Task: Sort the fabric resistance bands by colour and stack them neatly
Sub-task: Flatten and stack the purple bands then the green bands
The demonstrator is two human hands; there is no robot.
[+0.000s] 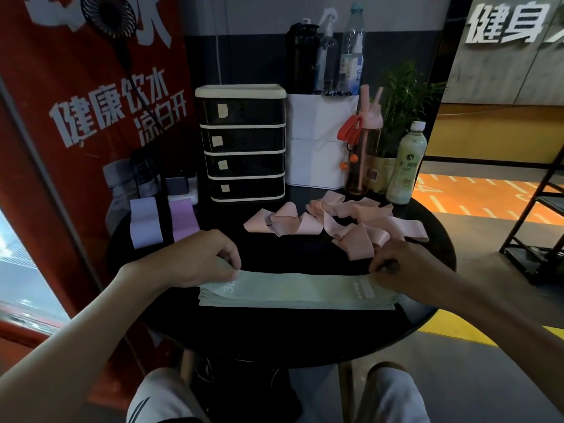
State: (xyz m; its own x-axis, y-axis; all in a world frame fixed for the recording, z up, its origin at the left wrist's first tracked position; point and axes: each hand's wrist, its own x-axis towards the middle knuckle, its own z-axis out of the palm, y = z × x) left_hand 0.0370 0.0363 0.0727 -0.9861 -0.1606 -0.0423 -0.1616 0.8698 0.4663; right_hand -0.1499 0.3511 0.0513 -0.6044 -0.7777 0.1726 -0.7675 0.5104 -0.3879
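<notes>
The left hand [198, 257] and right hand [396, 265] hide the green stack [296, 293] ends.

green bands [297, 296]: flat stack, near edge | pink bands [341, 225]: loose heap | purple bands [163, 222]: flat, left

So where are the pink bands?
In the head view, the pink bands lie heaped right of centre on the table, beyond the green stack, near the pale bottle.
</notes>
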